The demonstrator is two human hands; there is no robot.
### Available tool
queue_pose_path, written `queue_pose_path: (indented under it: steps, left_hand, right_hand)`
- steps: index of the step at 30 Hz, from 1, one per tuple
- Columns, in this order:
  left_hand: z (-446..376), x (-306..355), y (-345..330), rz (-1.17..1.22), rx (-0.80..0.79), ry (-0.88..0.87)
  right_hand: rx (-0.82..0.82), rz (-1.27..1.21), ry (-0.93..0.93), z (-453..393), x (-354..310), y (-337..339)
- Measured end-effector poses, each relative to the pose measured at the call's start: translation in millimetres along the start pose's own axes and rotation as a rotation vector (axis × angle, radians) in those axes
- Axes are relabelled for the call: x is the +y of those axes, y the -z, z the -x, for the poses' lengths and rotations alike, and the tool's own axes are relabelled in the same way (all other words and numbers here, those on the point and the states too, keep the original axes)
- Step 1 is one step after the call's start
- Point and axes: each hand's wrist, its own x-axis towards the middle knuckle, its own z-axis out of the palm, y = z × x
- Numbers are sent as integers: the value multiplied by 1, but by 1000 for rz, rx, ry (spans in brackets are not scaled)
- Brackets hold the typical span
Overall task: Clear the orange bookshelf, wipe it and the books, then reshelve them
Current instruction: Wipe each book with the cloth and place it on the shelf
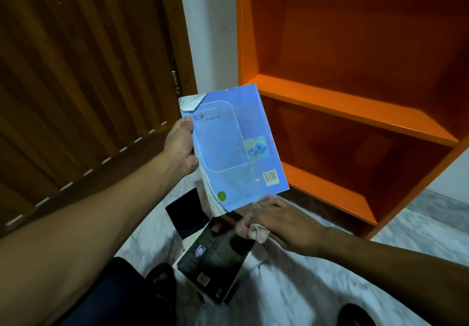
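My left hand [181,147] grips a blue paperback [233,148] by its left edge and holds it up in front of the orange bookshelf [355,107]; the top left corner of its cover is torn and curled. Just below the book's lower edge, my right hand [284,220] holds a small pale cloth [258,233] bunched in its fingers, blurred by motion. The shelf compartments in view hold nothing. On the floor beneath lie a black-covered book [215,254] on top of a white one, and a dark book [186,211] behind them.
A brown slatted wooden door [76,72] fills the left side, with a white wall strip [208,34] between it and the shelf. The floor [304,287] is pale marble. My dark slippers [162,278] and trouser leg show at the bottom.
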Motion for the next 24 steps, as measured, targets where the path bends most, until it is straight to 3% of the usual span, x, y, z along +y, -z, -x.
queue_pose_path:
  steps: [3,6,8,10,12,16,18,21,22,24]
  left_hand:
    - [-3,3,7,-15,30,-2]
    - [-3,5,10,-13,34,5]
    - [0,4,8,-18,31,19]
    - [1,-1,6,-34,30,40]
    - [2,-6,4,-82,44,44]
    - [2,-17,4,-249,94,-7]
    - [3,-23,1,-417,108,-94]
    - [9,-30,-7,-1012,233,-264]
    - [17,-30,-12,-1125,232,-332]
    - [28,-31,-22,-1084,51,-403]
  right_hand:
    - [-52,-161,-447,21,9,3]
    - [317,-759,-981,21,19,10]
    - [512,-1150,-1140,9,29,23]
    - [578,-1495,-1156,-4,34,37]
    - [516,-1592,-1106,-14,29,52]
    - [371,-1491,-935,-18,14,55]
    - [373,-1441,-916,-18,14,47]
    - [414,-1387,-910,-26,10,47]
    - [433,-1342,-882,-31,7,48]
    - [444,-1195,-821,-39,-1,51]
